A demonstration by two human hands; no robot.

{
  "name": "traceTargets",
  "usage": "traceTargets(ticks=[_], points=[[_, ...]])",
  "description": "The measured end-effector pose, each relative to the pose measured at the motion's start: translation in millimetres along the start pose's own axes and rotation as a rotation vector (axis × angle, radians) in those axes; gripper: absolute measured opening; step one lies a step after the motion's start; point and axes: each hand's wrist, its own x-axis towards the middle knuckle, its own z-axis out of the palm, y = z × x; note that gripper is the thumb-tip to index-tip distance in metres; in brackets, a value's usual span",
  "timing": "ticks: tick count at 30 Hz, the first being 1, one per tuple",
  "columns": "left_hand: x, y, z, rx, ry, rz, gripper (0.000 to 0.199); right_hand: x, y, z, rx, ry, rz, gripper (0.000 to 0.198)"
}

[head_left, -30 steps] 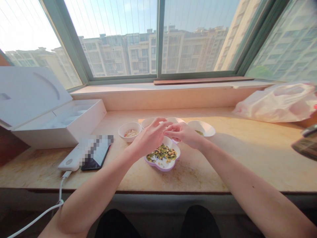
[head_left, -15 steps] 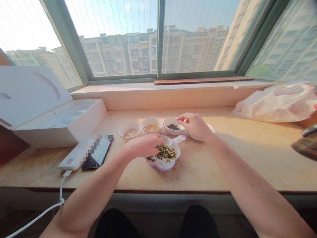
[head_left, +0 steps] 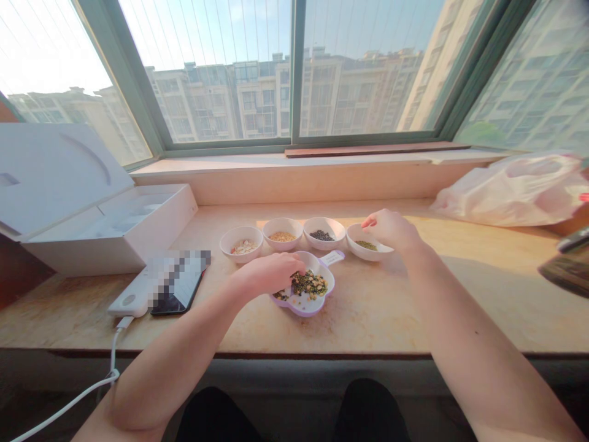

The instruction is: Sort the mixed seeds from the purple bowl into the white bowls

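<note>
My left hand (head_left: 275, 271) reaches into a white, purple-rimmed dish (head_left: 307, 312) with a short handle. Its fingers are drawn together at the mixed beans and grains (head_left: 310, 283); whether they pinch any is hidden. Over the rightmost white bowl (head_left: 381, 254), which contains small green beans (head_left: 367, 245), is my right hand (head_left: 392, 228). Thumb and fingers are close together at the bowl's upper edge, and anything between them is too small to see. To the left stand a bowl of black beans (head_left: 322, 235), a bowl of yellow grains (head_left: 281, 236) and a bowl of pale flat pieces (head_left: 243, 247).
At left are an open white box (head_left: 138, 227), a phone (head_left: 177, 291) and a white power bank (head_left: 133, 294) with a cable (head_left: 113, 350). A plastic bag (head_left: 510, 190) lies at the right, near a dark object (head_left: 565, 267). Windows rise behind the ledge.
My right hand has moved right, from beside the black beans to over the green beans, uncovering both bowls. My left hand stays at the dish, its fingers now more curled together.
</note>
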Motion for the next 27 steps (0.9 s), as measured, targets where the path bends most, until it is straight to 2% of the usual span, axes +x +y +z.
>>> traceTargets(ticks=[3, 10, 16, 23, 27], points=[[1, 4, -6, 0.031, -0.180, 0.003, 0.033, -3, -2, 1, -0.008, -0.059, 0.016, 0.019], [5, 4, -7, 0.027, -0.189, -0.017, 0.033, -6, -6, 3, 0.006, -0.081, -0.008, 0.021], [5, 7, -9, -0.027, -0.139, -0.053, 0.029, -3, -4, 6, 0.022, -0.087, -0.017, 0.025], [1, 17, -23, -0.067, -0.071, -0.054, 0.027, -8, -11, 2, 0.033, -0.038, 0.005, 0.022], [4, 13, -25, -0.099, 0.049, -0.014, 0.029, -11, -17, 1, 0.039, 0.028, -0.029, 0.024]])
